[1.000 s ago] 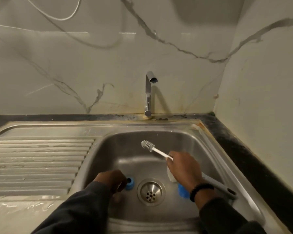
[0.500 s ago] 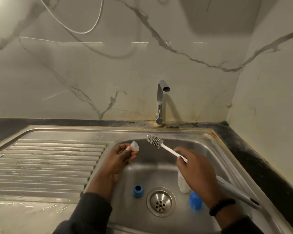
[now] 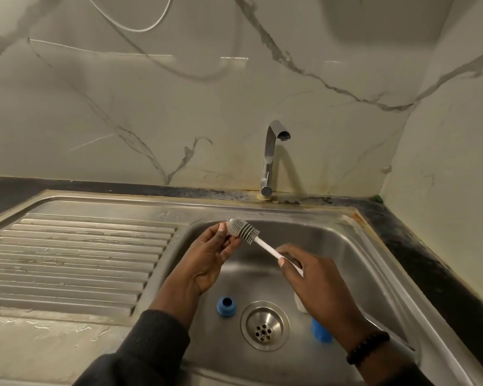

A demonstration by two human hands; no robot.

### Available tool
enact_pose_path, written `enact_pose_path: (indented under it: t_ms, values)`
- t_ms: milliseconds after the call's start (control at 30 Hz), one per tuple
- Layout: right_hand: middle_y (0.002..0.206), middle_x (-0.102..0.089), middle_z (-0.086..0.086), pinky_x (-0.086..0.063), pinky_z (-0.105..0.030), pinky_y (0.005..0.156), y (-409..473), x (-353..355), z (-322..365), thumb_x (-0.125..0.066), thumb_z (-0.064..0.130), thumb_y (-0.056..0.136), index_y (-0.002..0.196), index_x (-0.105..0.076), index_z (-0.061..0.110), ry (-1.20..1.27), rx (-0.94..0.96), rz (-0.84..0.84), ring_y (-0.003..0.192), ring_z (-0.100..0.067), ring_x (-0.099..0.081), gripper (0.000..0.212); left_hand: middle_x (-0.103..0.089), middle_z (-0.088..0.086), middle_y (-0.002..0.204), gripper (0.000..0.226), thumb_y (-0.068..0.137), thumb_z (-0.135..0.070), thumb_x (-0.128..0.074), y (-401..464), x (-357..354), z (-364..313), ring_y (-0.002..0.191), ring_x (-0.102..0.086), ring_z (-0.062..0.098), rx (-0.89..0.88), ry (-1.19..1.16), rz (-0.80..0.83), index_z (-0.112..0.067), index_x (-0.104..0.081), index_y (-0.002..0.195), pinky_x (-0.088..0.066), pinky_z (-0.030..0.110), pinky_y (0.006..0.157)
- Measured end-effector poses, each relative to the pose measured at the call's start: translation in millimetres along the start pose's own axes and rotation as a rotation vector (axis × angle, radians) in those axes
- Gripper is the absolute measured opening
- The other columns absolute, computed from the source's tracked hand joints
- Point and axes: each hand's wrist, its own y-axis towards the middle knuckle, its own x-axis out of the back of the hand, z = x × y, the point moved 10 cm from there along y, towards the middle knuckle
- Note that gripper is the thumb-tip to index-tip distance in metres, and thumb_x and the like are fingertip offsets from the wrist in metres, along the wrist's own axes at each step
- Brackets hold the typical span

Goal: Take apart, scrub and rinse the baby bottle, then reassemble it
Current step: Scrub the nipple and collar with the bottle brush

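We work over a steel sink (image 3: 354,247) below marble walls. Our left hand (image 3: 211,256) pinches the teat (image 3: 229,227); our right hand (image 3: 315,282) grasps the brush (image 3: 247,232). A blue collar (image 3: 226,305) lies below.

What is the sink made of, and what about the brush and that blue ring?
The sink looks like brushed stainless steel: grey, with dull reflections and some rust at its rim. The brush has a white handle, probably plastic, and thick grey bristles in neat rows that look like soft silicone or rubber. The blue ring looks like smooth, matte moulded plastic.
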Motion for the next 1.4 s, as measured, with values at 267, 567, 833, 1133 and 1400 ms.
enact_pose_path:
  t_ms: [267,567,833,1133,1400]
  values:
    - [0.067,-0.058,0.013,-0.052,-0.037,0.063,-4,-2,3,-0.05,0.037,0.097,0.112,-0.06,0.035,-0.06,0.007,0.012,0.064,-0.009,-0.057,0.017,-0.073,0.005,0.103,0.03,0.08,-0.024,-0.064,-1,0,-1,0.094,-0.068,0.015,-0.031,0.025,-0.005,-0.011,-0.068,0.106,-0.059,0.022,0.078]
    - [0.073,-0.058,0.004,-0.042,-0.032,0.042,-12,3,40,-0.054,0.037,0.096,0.093,-0.063,0.026,-0.524,0.167,-0.137,0.053,-0.017,-0.057,0.014,-0.069,0.013,0.122,0.037,0.088,-0.023,-0.058,-7,-23,1,0.114,-0.065,0.028,0.027,-0.001,0.132,-0.007,-0.062,0.121,-0.057,0.034,0.09]
    - [0.054,-0.04,0.006,-0.022,-0.021,0.038,-17,-25,-10,-0.046,0.046,0.099,0.092,-0.072,0.015,0.618,-0.524,0.474,0.042,-0.006,-0.026,0.041,-0.069,0.016,0.117,0.036,0.09,-0.022,-0.053,-18,-43,6,0.104,-0.07,0.024,0.055,0.08,0.224,-0.004,-0.061,0.12,-0.058,0.032,0.087]
    - [0.073,-0.054,0.008,-0.039,-0.021,0.053,0,-14,15,-0.075,0.041,0.08,0.088,-0.053,0.026,0.114,-0.095,0.173,0.059,-0.003,-0.049,0.028,-0.071,0.015,0.116,0.038,0.089,-0.034,-0.055,-10,-27,-10,0.107,-0.068,0.026,-0.079,0.048,0.101,-0.01,-0.062,0.117,-0.06,0.034,0.083]
    - [0.068,-0.054,0.002,-0.033,-0.026,0.042,-11,15,63,-0.067,0.022,0.086,0.08,-0.067,0.016,-0.612,0.28,-0.331,0.052,-0.016,-0.049,0.008,-0.072,0.014,0.113,0.027,0.099,-0.029,-0.046,-12,-35,-4,0.104,-0.071,0.025,-0.036,-0.116,0.119,-0.008,-0.063,0.102,-0.061,0.032,0.076]
